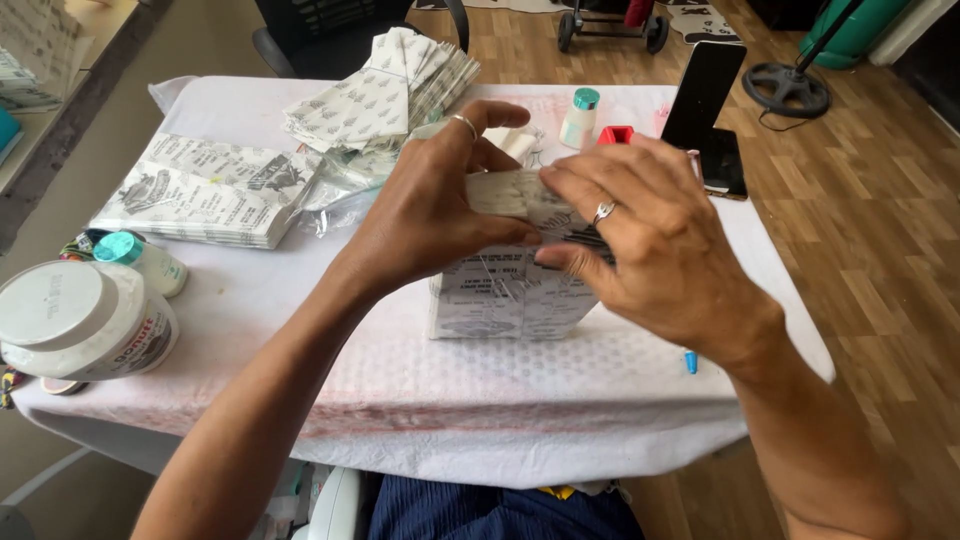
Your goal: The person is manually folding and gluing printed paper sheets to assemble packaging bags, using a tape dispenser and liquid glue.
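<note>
A printed paper bag (505, 295), white with black print, stands upright on the white tablecloth (400, 370) in the middle. My left hand (435, 205) presses on its top from the left, thumb and fingers pinching the folded upper edge. My right hand (640, 235) grips the same top edge from the right, fingers laid over the fold. Both hands wear a ring. The upper part of the bag is hidden under my hands.
Stacks of flat printed paper bags lie at left (205, 190) and at the back (385, 90). A white lidded tub (85, 320) and a teal-capped bottle (145, 260) sit at the left edge. Another small bottle (578, 115), a red item (615, 135) and a propped phone (705, 95) stand behind.
</note>
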